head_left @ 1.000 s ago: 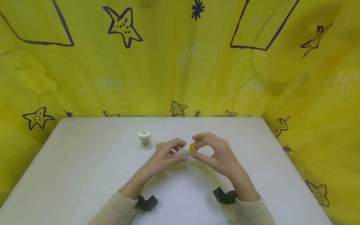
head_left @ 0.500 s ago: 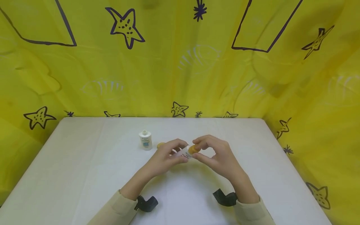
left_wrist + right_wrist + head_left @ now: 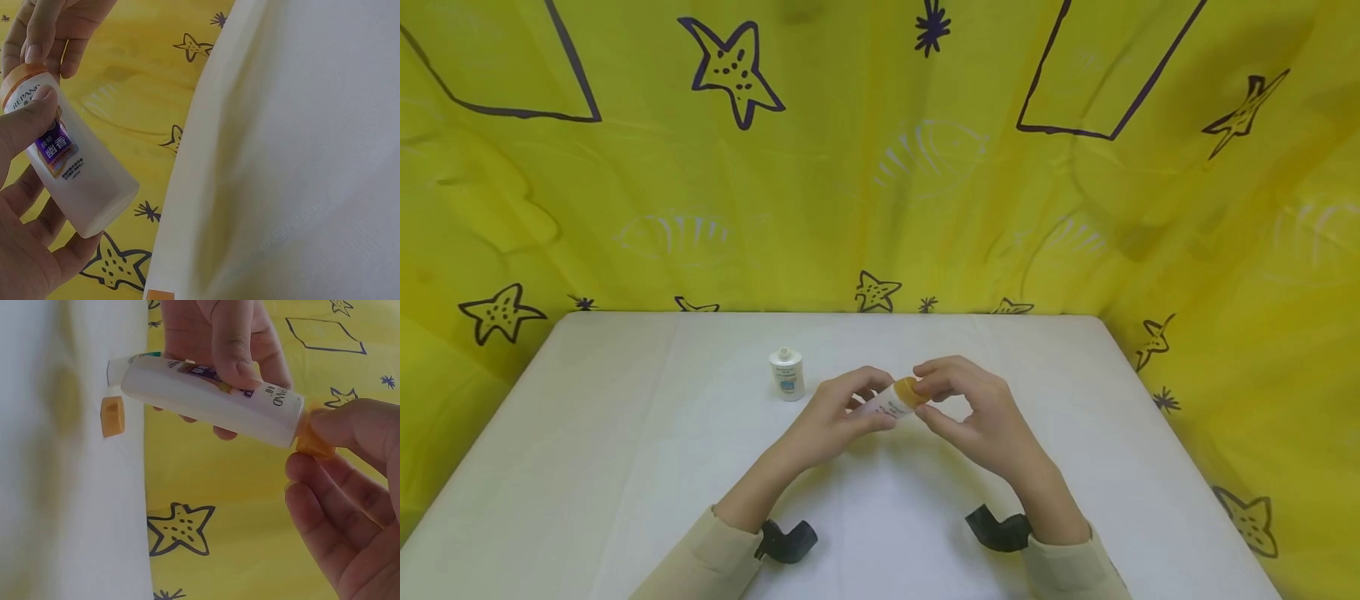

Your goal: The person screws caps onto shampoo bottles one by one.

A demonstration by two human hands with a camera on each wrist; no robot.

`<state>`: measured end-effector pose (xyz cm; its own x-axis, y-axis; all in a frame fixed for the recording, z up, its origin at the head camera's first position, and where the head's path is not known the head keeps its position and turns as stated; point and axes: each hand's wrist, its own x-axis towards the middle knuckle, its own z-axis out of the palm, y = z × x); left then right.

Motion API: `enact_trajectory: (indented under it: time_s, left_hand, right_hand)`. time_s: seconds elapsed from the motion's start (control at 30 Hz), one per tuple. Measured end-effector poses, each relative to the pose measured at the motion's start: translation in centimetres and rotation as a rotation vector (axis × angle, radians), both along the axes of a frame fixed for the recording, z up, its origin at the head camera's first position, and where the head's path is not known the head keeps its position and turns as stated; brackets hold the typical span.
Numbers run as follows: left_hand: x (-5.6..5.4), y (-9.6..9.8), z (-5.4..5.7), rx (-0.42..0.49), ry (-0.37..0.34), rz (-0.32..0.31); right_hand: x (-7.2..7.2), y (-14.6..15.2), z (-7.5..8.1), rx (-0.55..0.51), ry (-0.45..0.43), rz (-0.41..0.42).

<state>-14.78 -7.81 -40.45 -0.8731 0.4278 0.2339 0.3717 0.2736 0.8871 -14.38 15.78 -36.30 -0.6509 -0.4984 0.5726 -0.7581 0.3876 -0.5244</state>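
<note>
My left hand (image 3: 838, 412) grips a white shampoo bottle (image 3: 87, 181) with a purple label, thumb across its front and fingers behind. In the head view the bottle is tilted, its top toward the right. An orange cap (image 3: 312, 436) sits at the top end of the bottle. My right hand (image 3: 977, 408) pinches this cap between thumb and fingers. A second white bottle (image 3: 786, 375), without a cap, stands upright on the table to the left of my hands. Another orange cap (image 3: 113, 417) lies on the table, hidden behind my left hand in the head view.
The table (image 3: 700, 500) has a white cover. Yellow curtains (image 3: 820, 183) with starfish and fish drawings hang behind it and at both sides. A black strap piece (image 3: 788, 542) sits at the left wrist, another black piece (image 3: 997, 528) at the right.
The held bottle and cap have shifted slightly left and up. My right fingers have shifted on the cap, showing more of it. The cap on the table has gone behind my left hand.
</note>
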Motion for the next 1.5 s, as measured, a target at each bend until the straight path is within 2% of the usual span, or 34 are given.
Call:
enact_trajectory:
  time_s: [0.2, 0.5, 0.8, 1.27, 1.5]
  left_hand:
    - [-0.01, -0.16, 0.12, 0.002, -0.002, 0.008]
    - [-0.09, -0.24, 0.05, 0.002, -0.012, 0.006]
    - [-0.03, -0.24, -0.12, 0.005, 0.013, -0.017]
    - [0.23, 0.12, 0.08, 0.004, 0.058, -0.031]
    - [0.23, 0.1, 0.04, 0.0, 0.042, -0.023]
  right_hand:
    - [0.13, -0.04, 0.16, 0.015, -0.018, 0.014]
    - [0.27, -0.17, 0.33, 0.014, 0.001, 0.047]
    - [0.26, -0.13, 0.28, 0.025, -0.007, 0.022]
    - [0.34, -0.1, 0.37, 0.029, 0.032, -0.013]
    - [0.31, 0.0, 0.27, 0.027, 0.045, -0.01]
